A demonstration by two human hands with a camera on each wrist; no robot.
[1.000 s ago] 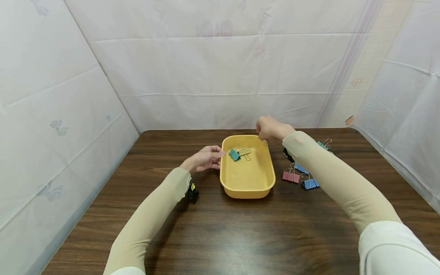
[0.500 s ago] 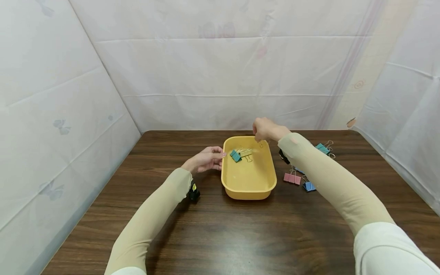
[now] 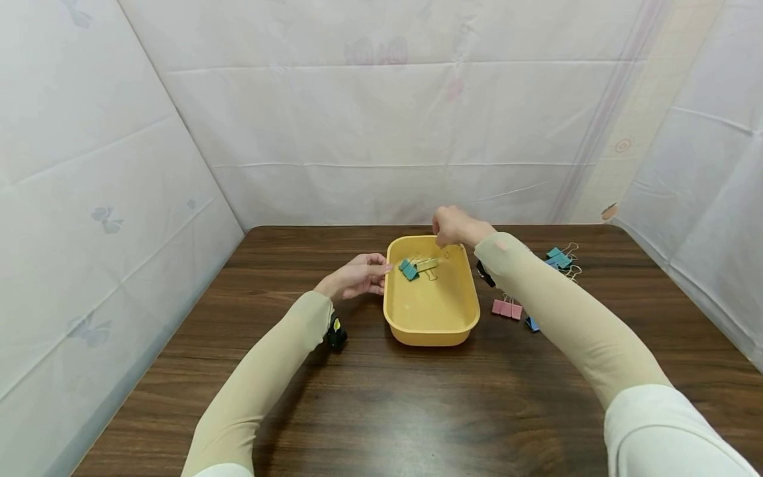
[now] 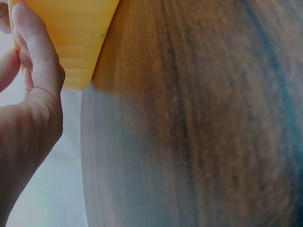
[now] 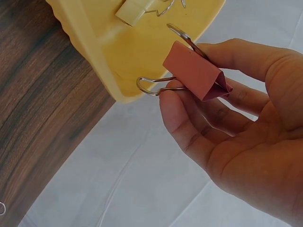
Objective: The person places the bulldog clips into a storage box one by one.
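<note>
A yellow tub (image 3: 432, 318) (image 5: 118, 61) (image 4: 71, 33) stands mid-table. In it lie a teal binder clip (image 3: 408, 269) and a yellow binder clip (image 3: 425, 264) (image 5: 134, 10). My right hand (image 3: 451, 225) (image 5: 236, 132) hovers above the tub's far rim and pinches a pink binder clip (image 5: 194, 72) between thumb and fingers. My left hand (image 3: 357, 275) (image 4: 28, 90) rests on the table at the tub's left wall, its fingers touching the rim.
Loose binder clips lie on the dark wooden table (image 3: 381, 397) to the right of the tub: a pink one (image 3: 506, 308), a blue one (image 3: 531, 323), teal ones (image 3: 558, 258), a black one (image 3: 484, 273). White sheeting walls the table on three sides.
My right hand has drifted left from the tub's far right corner to above its far rim, still with the clip. The left hand has stayed put.
</note>
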